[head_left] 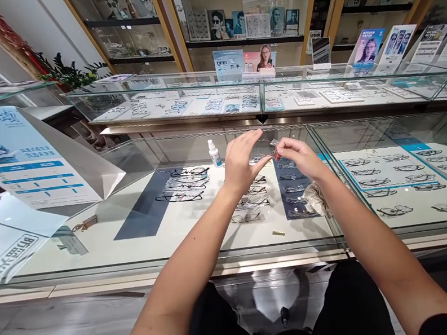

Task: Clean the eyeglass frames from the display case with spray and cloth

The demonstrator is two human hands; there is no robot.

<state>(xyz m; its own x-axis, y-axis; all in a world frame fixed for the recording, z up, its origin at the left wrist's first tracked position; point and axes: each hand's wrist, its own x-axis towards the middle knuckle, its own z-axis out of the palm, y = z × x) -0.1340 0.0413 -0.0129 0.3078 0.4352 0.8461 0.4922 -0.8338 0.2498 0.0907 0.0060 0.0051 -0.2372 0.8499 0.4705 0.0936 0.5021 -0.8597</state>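
Note:
Above the glass counter, my left hand (pixel 241 159) curves in a C, thumb and fingers around what looks like a pair of thin-rimmed glasses (pixel 262 140); most of it is hidden or too fine to make out. Close on its right, my right hand (pixel 297 156) pinches a small red thing (pixel 277 154) at the fingertips, held up against the glasses. A crumpled pale cloth (pixel 317 199) lies on the counter beneath my right wrist. Just left of my left hand stands a white spray bottle (pixel 214 153). Rows of glasses (pixel 183 185) show below through the glass.
A blue-and-white stand-up sign (pixel 29 160) occupies the counter's left side. A small gold-coloured piece (pixel 278 233) lies near the front edge. Further right are more display glasses (pixel 396 210). A second glass showcase (pixel 178 103) runs behind, with brochure cards (pixel 369 49) on top.

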